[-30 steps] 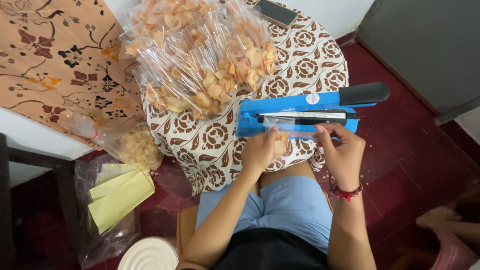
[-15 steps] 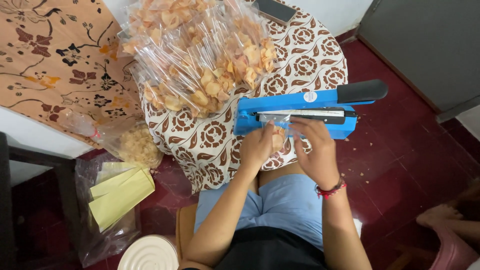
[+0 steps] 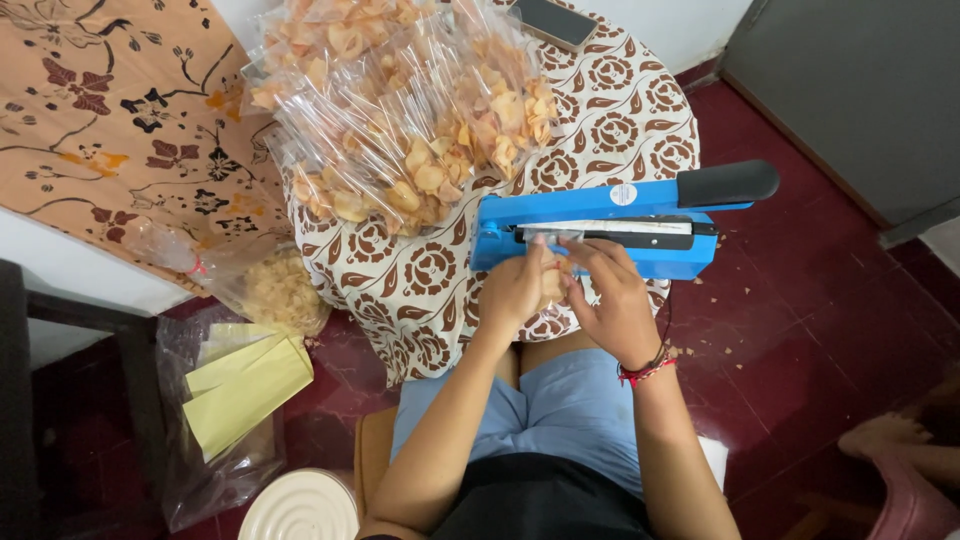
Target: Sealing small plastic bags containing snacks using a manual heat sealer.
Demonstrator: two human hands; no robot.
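Seen from the head camera, the left hand (image 3: 515, 290) and right hand (image 3: 612, 305) close together, pinching a small clear bag of chips (image 3: 552, 262) between them, its top edge laid across the blue heat sealer (image 3: 600, 228) on the patterned table (image 3: 420, 270).

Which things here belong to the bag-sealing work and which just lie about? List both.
In use:
left hand and right hand, both on a small clear bag
blue heat sealer, bag mouth at its bar
pile of filled snack bags

Lying about:
phone
yellow-green paper packs
round white lid
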